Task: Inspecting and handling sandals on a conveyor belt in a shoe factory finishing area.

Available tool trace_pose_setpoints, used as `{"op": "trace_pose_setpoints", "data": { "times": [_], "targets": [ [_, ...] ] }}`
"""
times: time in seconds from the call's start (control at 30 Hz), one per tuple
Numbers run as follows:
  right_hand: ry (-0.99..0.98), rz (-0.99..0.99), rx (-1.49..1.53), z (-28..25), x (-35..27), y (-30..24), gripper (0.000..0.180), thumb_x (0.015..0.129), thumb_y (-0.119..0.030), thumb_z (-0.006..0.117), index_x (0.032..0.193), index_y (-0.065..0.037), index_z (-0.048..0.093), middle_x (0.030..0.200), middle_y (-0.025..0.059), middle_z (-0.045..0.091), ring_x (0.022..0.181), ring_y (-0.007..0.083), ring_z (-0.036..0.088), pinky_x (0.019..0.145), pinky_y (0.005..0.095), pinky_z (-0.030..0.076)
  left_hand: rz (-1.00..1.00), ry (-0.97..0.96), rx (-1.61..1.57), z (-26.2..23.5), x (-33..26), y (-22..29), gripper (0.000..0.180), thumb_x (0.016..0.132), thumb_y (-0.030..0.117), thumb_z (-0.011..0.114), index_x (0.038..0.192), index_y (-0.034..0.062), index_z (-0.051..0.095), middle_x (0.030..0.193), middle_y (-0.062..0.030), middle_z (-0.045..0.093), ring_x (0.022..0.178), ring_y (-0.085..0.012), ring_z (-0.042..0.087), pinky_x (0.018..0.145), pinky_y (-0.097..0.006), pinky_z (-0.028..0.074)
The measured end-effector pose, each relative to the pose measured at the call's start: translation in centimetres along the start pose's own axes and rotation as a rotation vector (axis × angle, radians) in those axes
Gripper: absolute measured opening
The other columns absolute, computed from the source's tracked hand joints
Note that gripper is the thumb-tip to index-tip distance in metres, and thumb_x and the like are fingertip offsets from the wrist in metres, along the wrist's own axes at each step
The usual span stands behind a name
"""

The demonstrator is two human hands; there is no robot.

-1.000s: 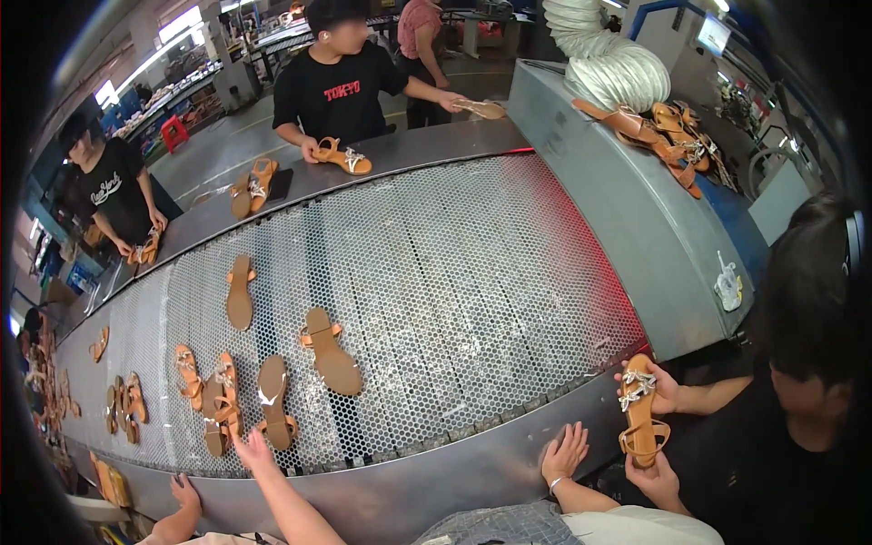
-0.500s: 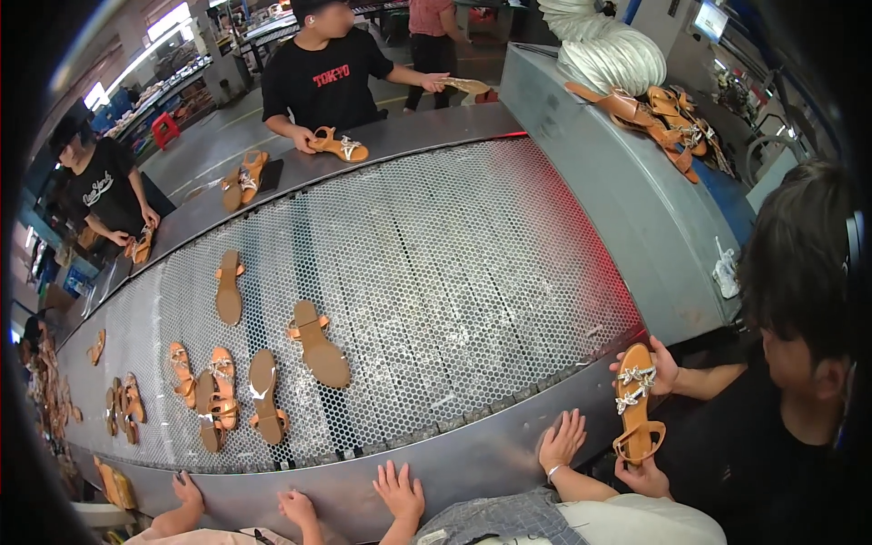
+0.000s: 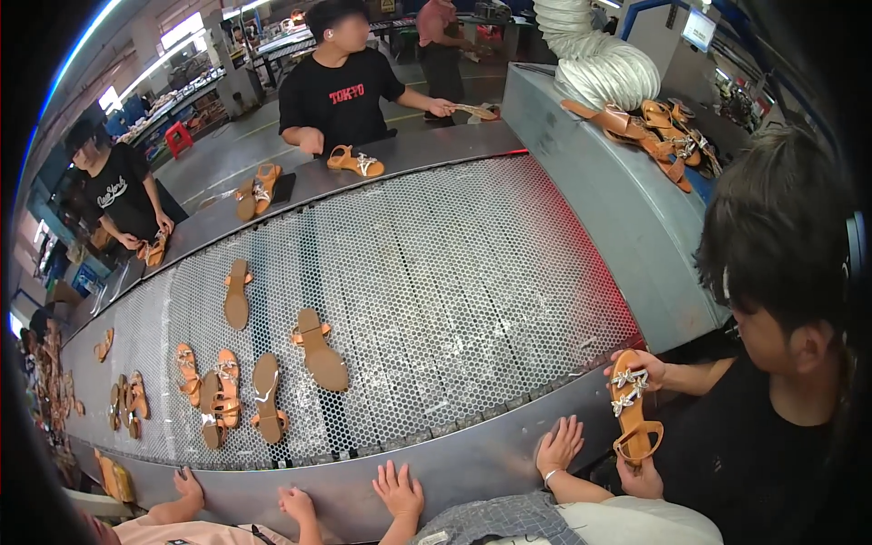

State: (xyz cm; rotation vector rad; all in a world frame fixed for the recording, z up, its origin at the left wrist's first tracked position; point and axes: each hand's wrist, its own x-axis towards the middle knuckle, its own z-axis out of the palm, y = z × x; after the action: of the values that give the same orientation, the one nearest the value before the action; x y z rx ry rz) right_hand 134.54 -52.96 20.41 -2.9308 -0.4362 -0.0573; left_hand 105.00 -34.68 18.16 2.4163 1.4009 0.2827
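Left hand (image 3: 400,490) lies palm down on the metal rim (image 3: 481,459) of the conveyor; fingers spread and straight, gripping nothing. Right hand (image 3: 559,445) does the same further right on that rim; fingers fanned, empty, thin band on the wrist. The rim is the grey strip along the near edge of the mesh belt (image 3: 454,272), curving from lower left up to the right, just ahead of both hands.

On the belt, nearest the left hand: a tan sandal (image 3: 320,350) lying sole up, well apart from the fingers; a second sandal (image 3: 268,397) just left of it; a cluster of more sandals (image 3: 213,395) further left; a single one (image 3: 236,295) higher up.

Right of the right hand, a person in black (image 3: 772,381) holds a jewelled sandal (image 3: 631,409) upright in both hands, near but not touching the right hand. Lower left, another person's two hands (image 3: 188,486) rest on the same rim.

Far side: a person in a black tee (image 3: 341,91) with a sandal (image 3: 354,162) on the metal edge; a pile of sandals (image 3: 654,127) on the grey housing (image 3: 590,200) at right.
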Motion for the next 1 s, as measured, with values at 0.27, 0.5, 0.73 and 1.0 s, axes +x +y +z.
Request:
{"op": "trace_pose_setpoints", "data": {
  "times": [0.27, 0.5, 0.73, 1.0],
  "targets": [
    [0.000, -0.007, -0.011, -0.4, 0.6, 0.9, 0.055, 0.083, -0.024, 0.054, 0.133, -0.009, 0.040, 0.149, 0.0124, 0.026, 0.138, 0.0361, 0.019, 0.109, 0.0552, 0.016, -0.002, -0.002, 0.023, 0.2, -0.4, 1.1, 0.047, 0.074, 0.025, 0.063, 0.119, 0.0177, 0.053, 0.139, -0.0131, 0.040, 0.133, -0.0376, 0.028, 0.106, -0.060, 0.018],
    [-0.009, -0.002, -0.017, -0.8, 1.4, 1.4, 0.054, 0.082, -0.023, 0.054, 0.133, -0.009, 0.040, 0.148, 0.0129, 0.027, 0.138, 0.0361, 0.019, 0.109, 0.0552, 0.016, 0.004, -0.005, -0.003, 0.2, -0.4, 2.5, 0.046, 0.075, 0.022, 0.061, 0.119, 0.0140, 0.052, 0.139, -0.0157, 0.038, 0.132, -0.0391, 0.027, 0.106, -0.060, 0.017],
    [-0.001, -0.008, -0.019, -0.4, 2.8, 1.6, 0.053, 0.083, -0.023, 0.053, 0.132, -0.008, 0.041, 0.147, 0.0137, 0.028, 0.138, 0.0363, 0.019, 0.109, 0.0552, 0.016, -0.005, 0.015, 0.021, 1.1, 0.6, 3.2, 0.047, 0.074, 0.025, 0.062, 0.119, 0.0178, 0.053, 0.138, -0.0119, 0.041, 0.133, -0.0367, 0.028, 0.107, -0.060, 0.018],
    [-0.016, 0.019, 0.056, -0.5, 2.7, 2.2, 0.051, 0.083, -0.023, 0.051, 0.132, -0.008, 0.042, 0.147, 0.0145, 0.027, 0.139, 0.0380, 0.014, 0.108, 0.0577, 0.012, 0.021, 0.089, -0.022, 0.3, 0.2, 4.4, 0.044, 0.072, 0.024, 0.062, 0.114, 0.0126, 0.056, 0.136, -0.0156, 0.042, 0.131, -0.0395, 0.029, 0.105, -0.061, 0.019]
  ]
}}
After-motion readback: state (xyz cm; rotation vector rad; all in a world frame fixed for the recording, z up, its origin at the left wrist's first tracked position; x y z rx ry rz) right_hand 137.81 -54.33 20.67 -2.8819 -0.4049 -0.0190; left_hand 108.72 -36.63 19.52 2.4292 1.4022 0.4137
